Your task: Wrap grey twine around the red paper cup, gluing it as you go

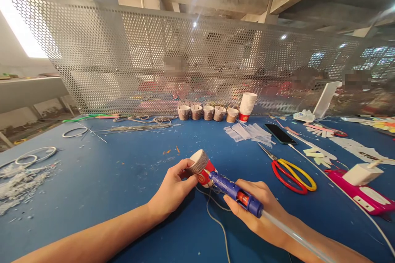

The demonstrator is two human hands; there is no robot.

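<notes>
My left hand (pixel 175 185) grips a red and white paper cup (pixel 205 177), tilted, with grey cord wound around its rim end. In my right hand (pixel 261 205) is a blue hot glue gun (pixel 228 185), its tip at the cup's side by the edge of the wound cord. A clear glue stick (pixel 296 236) runs out of the gun's back end. From beneath the cup a loose length of grey cord (pixel 218 215) trails down the table toward me. The fingers of my right hand are partly hidden behind the gun.
Several small cord-wrapped baskets (pixel 209 112) line the back beside stacked paper cups (pixel 247 107). Rightward lie scissors (pixel 291 176), white strips (pixel 249 133), a phone (pixel 279 134) and a pink power strip (pixel 361 193). Wire coils (pixel 35 156) and grey scraps (pixel 23 183) lie left. A perforated screen (pixel 142 61) stands behind.
</notes>
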